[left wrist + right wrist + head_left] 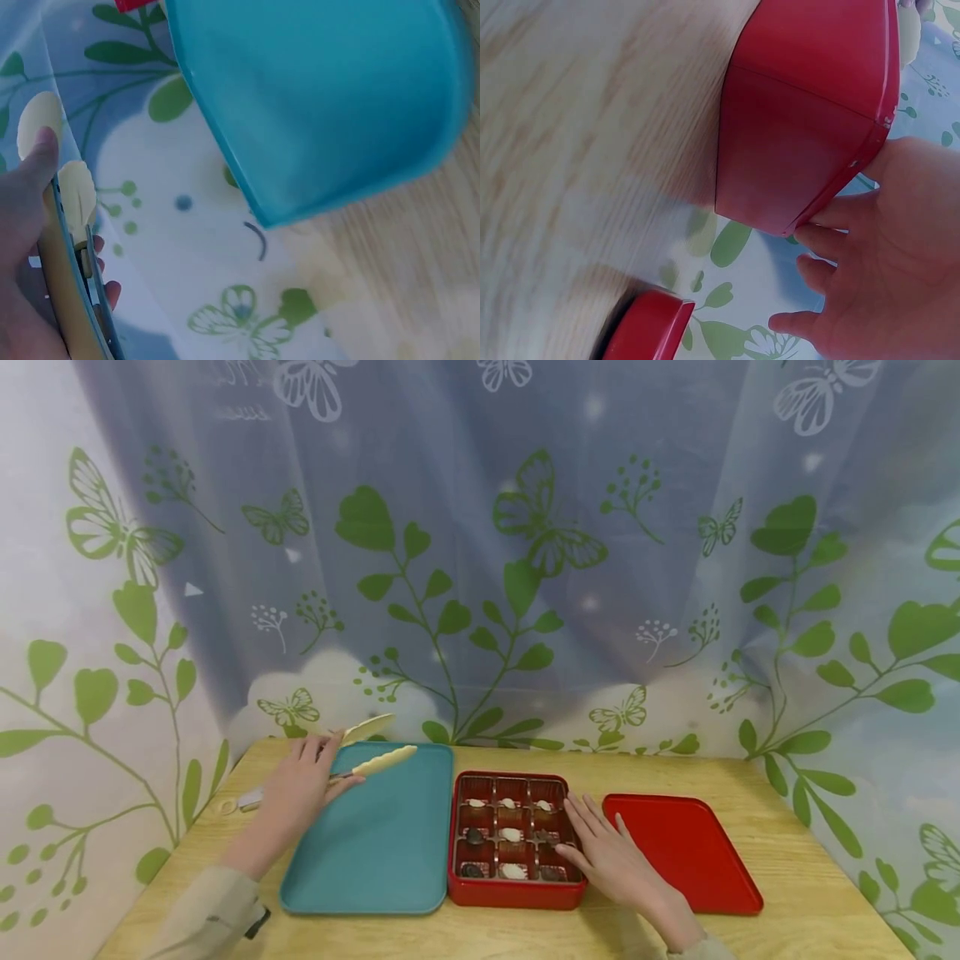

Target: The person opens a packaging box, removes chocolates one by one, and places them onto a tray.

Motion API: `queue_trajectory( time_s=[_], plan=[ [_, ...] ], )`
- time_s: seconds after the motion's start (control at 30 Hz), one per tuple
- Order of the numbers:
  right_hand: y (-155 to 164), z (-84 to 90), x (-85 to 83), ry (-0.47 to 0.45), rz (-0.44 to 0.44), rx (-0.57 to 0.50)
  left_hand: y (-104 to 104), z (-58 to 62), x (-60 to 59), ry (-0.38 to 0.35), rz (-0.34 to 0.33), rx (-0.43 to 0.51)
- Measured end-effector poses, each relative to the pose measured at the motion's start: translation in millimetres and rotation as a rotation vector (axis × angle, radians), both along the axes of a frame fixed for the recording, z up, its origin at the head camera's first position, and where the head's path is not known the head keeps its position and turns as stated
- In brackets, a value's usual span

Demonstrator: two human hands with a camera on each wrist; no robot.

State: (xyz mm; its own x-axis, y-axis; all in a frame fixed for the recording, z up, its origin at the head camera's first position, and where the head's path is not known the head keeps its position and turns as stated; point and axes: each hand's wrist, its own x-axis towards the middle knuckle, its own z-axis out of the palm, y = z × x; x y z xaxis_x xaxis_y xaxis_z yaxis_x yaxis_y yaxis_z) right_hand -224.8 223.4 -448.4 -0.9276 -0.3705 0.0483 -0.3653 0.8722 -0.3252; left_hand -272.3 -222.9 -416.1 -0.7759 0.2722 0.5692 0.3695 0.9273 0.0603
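Observation:
My left hand (298, 785) grips a pair of tongs (384, 761) with cream scalloped tips and metal arms, held over the far left part of the teal tray (367, 852). The tips stand apart with nothing between them. In the left wrist view the thumb and fingers wrap round the tongs (77, 202). My right hand (611, 860) rests on the right rim of a red square tin (517, 893), its fingers fairly straight. Inside the tin, a clear divided insert holds white pieces (512, 835) and dark pieces (475, 837), one per compartment.
Right of the tin lies a red lid (693, 852), flat on the wooden table (390, 939). A small pale ring (225, 807) shows at the tongs' handle end. Behind the table hangs a curtain (465, 610) printed with leaves and butterflies.

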Motion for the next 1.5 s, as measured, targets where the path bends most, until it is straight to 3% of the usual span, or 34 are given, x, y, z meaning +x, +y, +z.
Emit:
queue_trajectory(
  time_s=[0.2, 0.47, 0.6, 0.97, 1.23, 1.5],
  plan=[
    [1, -1.1, -0.7, 0.001, 0.003, 0.005, 17, 1.8, 2.0, -0.044, -0.035, -0.107],
    [1, -2.5, -1.5, 0.005, 0.001, 0.005, 38, 1.6, -0.6, 0.09, -0.065, -0.252],
    [1, -2.2, -1.2, 0.005, 0.003, 0.004, 46, 4.6, -1.6, 0.116, -0.074, -0.323],
    [1, -2.6, -1.4, 0.001, -0.002, -0.001, 69, 17.5, -5.3, 0.087, -0.125, -0.353],
    [1, -2.9, -1.7, 0.011, -0.001, -0.003, 92, 21.6, -17.8, 0.107, -0.2, -0.4],
    [1, -2.3, -1.4, 0.017, 0.005, -0.001, 117, 27.0, -35.1, 0.134, -0.211, -0.597]
  ],
)
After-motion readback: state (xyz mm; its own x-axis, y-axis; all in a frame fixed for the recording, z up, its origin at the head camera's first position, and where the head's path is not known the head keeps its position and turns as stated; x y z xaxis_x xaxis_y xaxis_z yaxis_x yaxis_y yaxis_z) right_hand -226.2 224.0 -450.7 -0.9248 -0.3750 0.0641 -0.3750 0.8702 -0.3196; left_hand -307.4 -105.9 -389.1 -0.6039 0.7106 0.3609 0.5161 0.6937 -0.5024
